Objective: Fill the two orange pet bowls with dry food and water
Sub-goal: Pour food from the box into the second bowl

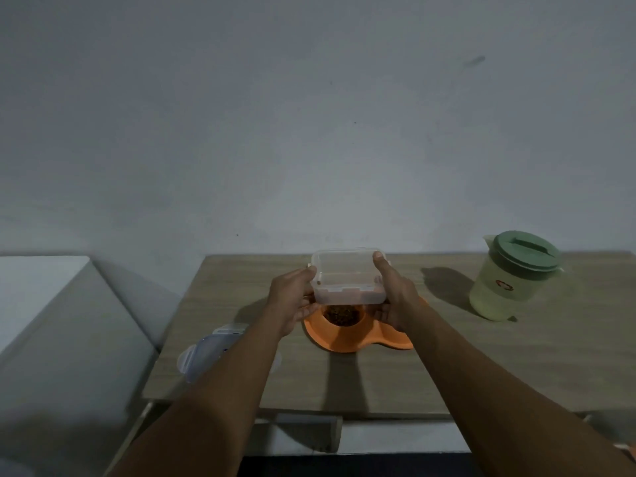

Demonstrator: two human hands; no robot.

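Your left hand [292, 301] and right hand [395, 299] grip the clear rectangular plastic container [347, 282] above the nine o'clock well of the orange plastic double pet bowl [347, 339]; tip slowly, centred.

Setting: plain domestic room. Evidence: bare painted wall [309, 115] fills upper frame; small wood-grain table [550, 339] lower centre carries an orange pet feeder [344, 340]; lidded plastic jug [506, 280] right.
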